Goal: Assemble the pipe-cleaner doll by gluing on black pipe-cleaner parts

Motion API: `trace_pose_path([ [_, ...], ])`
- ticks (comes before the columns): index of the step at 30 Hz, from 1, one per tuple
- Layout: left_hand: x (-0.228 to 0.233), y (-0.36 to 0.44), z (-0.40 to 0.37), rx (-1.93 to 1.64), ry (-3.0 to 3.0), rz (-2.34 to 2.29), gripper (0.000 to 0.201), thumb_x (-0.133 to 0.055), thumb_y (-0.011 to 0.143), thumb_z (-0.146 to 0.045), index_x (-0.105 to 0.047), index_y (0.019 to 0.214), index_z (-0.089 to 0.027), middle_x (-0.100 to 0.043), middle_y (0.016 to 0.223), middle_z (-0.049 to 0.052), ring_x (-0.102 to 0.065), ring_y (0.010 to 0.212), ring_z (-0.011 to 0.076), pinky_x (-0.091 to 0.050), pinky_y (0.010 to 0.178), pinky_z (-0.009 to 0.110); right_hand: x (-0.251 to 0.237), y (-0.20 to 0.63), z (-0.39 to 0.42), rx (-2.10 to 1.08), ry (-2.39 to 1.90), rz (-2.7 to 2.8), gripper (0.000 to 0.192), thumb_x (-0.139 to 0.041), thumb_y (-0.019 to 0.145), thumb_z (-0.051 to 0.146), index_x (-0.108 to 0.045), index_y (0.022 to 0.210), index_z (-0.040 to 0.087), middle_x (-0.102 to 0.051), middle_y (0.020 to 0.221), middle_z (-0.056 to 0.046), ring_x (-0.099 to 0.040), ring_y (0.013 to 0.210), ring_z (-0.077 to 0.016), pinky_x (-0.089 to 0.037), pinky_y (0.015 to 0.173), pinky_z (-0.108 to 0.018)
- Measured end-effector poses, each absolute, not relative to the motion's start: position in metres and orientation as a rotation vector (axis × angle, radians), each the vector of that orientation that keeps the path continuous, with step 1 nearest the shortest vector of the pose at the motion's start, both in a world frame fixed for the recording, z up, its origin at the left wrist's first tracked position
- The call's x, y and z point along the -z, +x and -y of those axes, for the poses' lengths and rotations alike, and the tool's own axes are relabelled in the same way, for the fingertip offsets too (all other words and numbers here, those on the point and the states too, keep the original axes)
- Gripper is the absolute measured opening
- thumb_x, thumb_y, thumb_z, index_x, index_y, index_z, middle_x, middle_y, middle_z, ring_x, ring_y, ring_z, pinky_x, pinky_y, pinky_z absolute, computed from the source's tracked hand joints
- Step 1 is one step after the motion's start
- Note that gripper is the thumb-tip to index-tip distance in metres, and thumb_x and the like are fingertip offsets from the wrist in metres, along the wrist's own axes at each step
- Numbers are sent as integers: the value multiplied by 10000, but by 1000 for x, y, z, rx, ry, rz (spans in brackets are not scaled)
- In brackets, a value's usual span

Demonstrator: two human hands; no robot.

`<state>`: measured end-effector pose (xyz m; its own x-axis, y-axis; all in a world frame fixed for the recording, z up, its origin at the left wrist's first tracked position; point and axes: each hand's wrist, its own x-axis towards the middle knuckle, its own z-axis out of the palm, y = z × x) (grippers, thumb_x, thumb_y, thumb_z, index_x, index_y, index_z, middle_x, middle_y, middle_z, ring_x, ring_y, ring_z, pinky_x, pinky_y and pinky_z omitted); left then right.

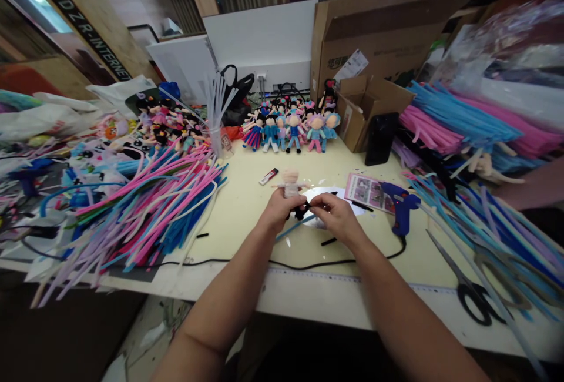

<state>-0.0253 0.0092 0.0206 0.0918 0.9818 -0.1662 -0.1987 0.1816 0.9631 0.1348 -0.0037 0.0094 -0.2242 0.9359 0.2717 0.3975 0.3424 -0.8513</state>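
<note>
A small doll (291, 184) with a pale head, outstretched arms and a whitish body is upright in my left hand (282, 205), which is wrapped round its lower part. The doll's lower end is black. My right hand (331, 210) pinches at that black part, its fingertips close together; whatever small piece lies between them is hidden. Under my hands a blue pipe cleaner (293, 228) lies slanted across the table. Short black pipe cleaner pieces (328, 241) are scattered around, and a shiny white sheet (315, 220) lies beneath my right hand.
A blue glue gun (400, 208) stands right of my hands, its black cord (317, 266) crossing the table front. Scissors (469, 288) lie at the right. Pipe cleaners (145, 205) heap up on the left. Several finished dolls (294, 134) stand behind, beside cardboard boxes (374, 47).
</note>
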Motion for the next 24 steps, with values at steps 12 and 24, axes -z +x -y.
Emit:
trace_pose_path([
  [12,-25,-26,-7,-1049,887,-984,456,-756,547,-219,-599,958,-101,-579,551,-23,-512,487,90,-401,517,225,-10,136,4,-885,-1170,1847,63,-562,770,269,-605,764,223,-628,759,5,-543,679,-143,-415,657,-278],
  [24,-25,-26,-8,-1096,934,-1057,297,-727,616,-301,-601,815,-120,-627,678,15,-546,549,97,-396,534,222,-13,134,6,-1282,-989,1503,353,-578,762,256,-524,1111,236,-527,759,41,-560,617,-107,-466,596,-265],
])
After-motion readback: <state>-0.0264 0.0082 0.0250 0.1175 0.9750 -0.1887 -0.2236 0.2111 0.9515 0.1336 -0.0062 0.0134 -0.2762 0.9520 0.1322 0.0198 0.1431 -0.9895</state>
